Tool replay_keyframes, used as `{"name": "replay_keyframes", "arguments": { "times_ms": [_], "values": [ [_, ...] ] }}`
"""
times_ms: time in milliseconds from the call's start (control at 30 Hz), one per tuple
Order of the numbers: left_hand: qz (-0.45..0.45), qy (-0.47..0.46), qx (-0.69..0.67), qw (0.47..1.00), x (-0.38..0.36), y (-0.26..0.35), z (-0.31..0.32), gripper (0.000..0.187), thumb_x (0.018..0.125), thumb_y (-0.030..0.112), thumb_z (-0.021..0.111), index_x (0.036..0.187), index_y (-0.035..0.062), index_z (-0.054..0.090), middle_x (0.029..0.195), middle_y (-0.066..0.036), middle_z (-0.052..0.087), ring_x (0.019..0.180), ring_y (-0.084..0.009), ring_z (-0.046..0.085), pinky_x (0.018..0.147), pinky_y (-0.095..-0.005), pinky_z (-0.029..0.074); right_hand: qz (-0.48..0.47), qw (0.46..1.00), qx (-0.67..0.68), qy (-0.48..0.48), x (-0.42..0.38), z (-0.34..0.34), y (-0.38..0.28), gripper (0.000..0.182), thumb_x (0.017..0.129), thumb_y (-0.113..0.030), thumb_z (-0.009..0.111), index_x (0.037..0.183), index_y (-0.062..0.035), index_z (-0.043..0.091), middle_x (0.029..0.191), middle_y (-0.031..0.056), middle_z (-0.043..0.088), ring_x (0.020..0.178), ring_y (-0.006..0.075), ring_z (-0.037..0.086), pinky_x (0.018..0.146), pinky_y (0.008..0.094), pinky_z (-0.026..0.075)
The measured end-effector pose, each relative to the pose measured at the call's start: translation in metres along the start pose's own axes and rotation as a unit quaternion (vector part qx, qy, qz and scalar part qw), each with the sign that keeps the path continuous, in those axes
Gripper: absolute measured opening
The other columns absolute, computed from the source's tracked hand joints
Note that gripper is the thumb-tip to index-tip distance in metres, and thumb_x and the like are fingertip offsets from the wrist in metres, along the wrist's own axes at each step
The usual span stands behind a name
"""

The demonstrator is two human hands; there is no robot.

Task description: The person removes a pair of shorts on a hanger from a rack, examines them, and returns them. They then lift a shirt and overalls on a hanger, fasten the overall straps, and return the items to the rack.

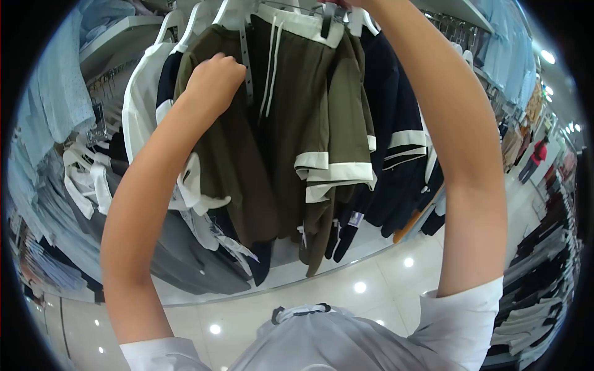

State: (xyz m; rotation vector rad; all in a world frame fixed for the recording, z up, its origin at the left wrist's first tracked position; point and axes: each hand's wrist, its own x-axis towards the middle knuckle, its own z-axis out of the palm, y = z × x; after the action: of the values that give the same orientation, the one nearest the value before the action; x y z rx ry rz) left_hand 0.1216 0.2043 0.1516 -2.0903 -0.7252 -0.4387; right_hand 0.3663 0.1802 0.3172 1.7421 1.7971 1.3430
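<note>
My left hand (pixel 218 75) is closed in front of an olive long top (pixel 230 148) on a white hanger (pixel 232 13). Its fingertips face away, so what they hold, if anything, is hidden. At the top edge, my right hand (pixel 348 2) is mostly cut off; its fingers bend over the clip hanger beside a black clip (pixel 329 22). That clip grips the white waistband of olive bottoms (pixel 297 80) with a white drawstring (pixel 271 62). Just to the right hangs an olive sleeve with white cuffs (pixel 344 172).
Navy garments with white trim (pixel 405 145) hang at right, a white garment (pixel 141 99) at left. Grey clothes (pixel 185 253) hang lower left. Light blue clothes (pixel 55 93) line the far left. A dark clothes rack (pixel 544 266) stands at right, and a person in red (pixel 539 152) is farther off.
</note>
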Motion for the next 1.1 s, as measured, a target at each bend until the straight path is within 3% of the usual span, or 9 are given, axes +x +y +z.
{"name": "replay_keyframes", "arguments": {
  "times_ms": [67,167,267,300,367,467,600,733,1100],
  "values": [
    [-0.109,-0.138,-0.110,0.978,0.003,0.007,0.003,0.019,0.077,0.014,0.068,0.090,-0.0009,0.068,0.104,-0.018,0.067,0.099,-0.0326,0.063,0.084,-0.0373,0.052,0.032,0.997,0.071,-0.006,-0.039,-0.009,-0.021,0.012,0.066,-0.008,0.064,0.072,-0.0014,0.072,0.075,0.0209,0.068,0.070,0.0340,0.067,0.060,0.0419,0.051],
    [-0.254,-0.131,-0.216,0.934,0.030,-0.003,0.023,0.044,0.081,0.029,0.070,0.111,-0.0024,0.065,0.110,-0.023,0.065,0.101,-0.0332,0.065,0.087,-0.0376,0.052,0.066,0.972,0.222,-0.033,-0.076,-0.017,-0.038,0.021,0.071,-0.010,0.056,0.077,0.0052,0.069,0.076,0.0241,0.067,0.070,0.0353,0.067,0.059,0.0413,0.049],
    [-0.410,0.003,-0.435,0.802,0.060,-0.012,0.057,0.055,0.082,0.036,0.069,0.125,0.0018,0.059,0.118,-0.022,0.064,0.103,-0.0276,0.065,0.090,-0.0360,0.050,0.280,0.797,0.516,0.141,-0.100,0.001,-0.063,0.028,0.075,-0.010,0.053,0.087,0.0125,0.065,0.082,0.0283,0.066,0.070,0.0397,0.066,0.058,0.0412,0.049],
    [-0.430,0.063,-0.457,0.776,0.068,-0.009,0.067,0.053,0.081,0.034,0.069,0.121,0.0009,0.061,0.116,-0.021,0.065,0.105,-0.0296,0.064,0.091,-0.0367,0.049,0.274,0.828,0.476,0.113,-0.101,0.006,-0.063,0.034,0.081,-0.017,0.058,0.094,0.0132,0.064,0.084,0.0227,0.068,0.067,0.0296,0.064,0.056,0.0342,0.048],
    [-0.465,0.181,-0.492,0.713,0.081,0.002,0.076,0.048,0.079,0.031,0.070,0.114,-0.0010,0.066,0.113,-0.020,0.066,0.108,-0.0335,0.063,0.093,-0.0382,0.049,0.243,0.834,0.491,0.073,-0.120,0.008,-0.069,0.028,0.078,-0.018,0.058,0.084,0.0088,0.063,0.077,0.0199,0.065,0.065,0.0289,0.065,0.060,0.0355,0.052],
    [-0.439,0.189,-0.557,0.680,0.090,0.007,0.085,0.045,0.077,0.025,0.072,0.111,-0.0028,0.066,0.105,-0.018,0.069,0.103,-0.0315,0.065,0.091,-0.0373,0.050,0.221,0.875,0.416,0.110,-0.156,-0.007,-0.103,0.030,0.081,-0.021,0.053,0.081,0.0069,0.065,0.086,0.0288,0.066,0.086,0.0401,0.067,0.075,0.0465,0.053],
    [-0.398,0.214,-0.722,0.523,0.104,0.012,0.099,0.029,0.088,0.008,0.063,0.115,-0.0042,0.063,0.104,-0.013,0.069,0.095,-0.0213,0.067,0.082,-0.0306,0.053,0.240,0.884,0.399,0.048,-0.176,-0.019,-0.134,0.019,0.077,-0.009,0.059,0.090,0.0023,0.068,0.089,0.0224,0.069,0.087,0.0386,0.068,0.079,0.0439,0.055],
    [-0.274,0.234,-0.805,0.471,0.089,0.024,0.086,0.033,0.091,0.007,0.062,0.122,-0.0030,0.057,0.107,-0.011,0.066,0.095,-0.0214,0.067,0.081,-0.0310,0.055,0.202,0.892,0.401,0.055,-0.176,-0.014,-0.155,0.017,0.077,-0.007,0.059,0.089,0.0018,0.067,0.087,0.0217,0.069,0.084,0.0375,0.069,0.075,0.0427,0.056],
    [-0.240,0.217,-0.838,0.439,0.064,0.014,0.061,0.034,0.091,0.005,0.059,0.123,-0.0036,0.057,0.105,-0.015,0.068,0.088,-0.0229,0.069,0.079,-0.0323,0.057,0.168,0.891,0.413,0.084,-0.129,-0.020,-0.175,0.016,0.075,-0.007,0.061,0.086,0.0014,0.068,0.088,0.0214,0.069,0.085,0.0352,0.070,0.072,0.0406,0.057]
  ]
}}
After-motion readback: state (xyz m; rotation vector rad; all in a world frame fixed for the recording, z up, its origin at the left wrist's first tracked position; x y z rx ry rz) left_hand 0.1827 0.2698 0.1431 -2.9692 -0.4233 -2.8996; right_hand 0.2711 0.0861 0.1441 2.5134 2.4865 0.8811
